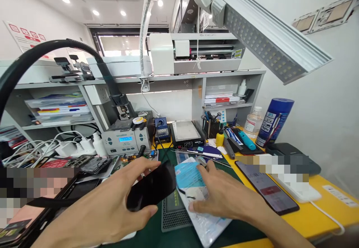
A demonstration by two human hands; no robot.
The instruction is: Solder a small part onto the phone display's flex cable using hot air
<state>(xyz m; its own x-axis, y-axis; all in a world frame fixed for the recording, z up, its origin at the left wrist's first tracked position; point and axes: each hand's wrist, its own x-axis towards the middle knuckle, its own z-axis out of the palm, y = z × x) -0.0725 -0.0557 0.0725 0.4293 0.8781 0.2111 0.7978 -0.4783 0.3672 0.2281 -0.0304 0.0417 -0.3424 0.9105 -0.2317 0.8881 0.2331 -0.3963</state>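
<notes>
The left hand point(112, 199) is pinching the black phone point(151, 186) between its thumb and fingers, holding it tilted above the green mat point(148, 227). The right hand point(224, 190) is spreading its thumb and fingers over the blue-and-white packet point(206, 218); whether it is pressing on it, I cannot tell. The packet is partly covering a perforated grey plate point(176, 220) on the mat. To the right, a lit phone point(266, 188) is lying beside a white strip point(294, 182) on the yellow tabletop point(314, 223). Behind the mat, a grey station point(126, 143) is showing a blue display.
</notes>
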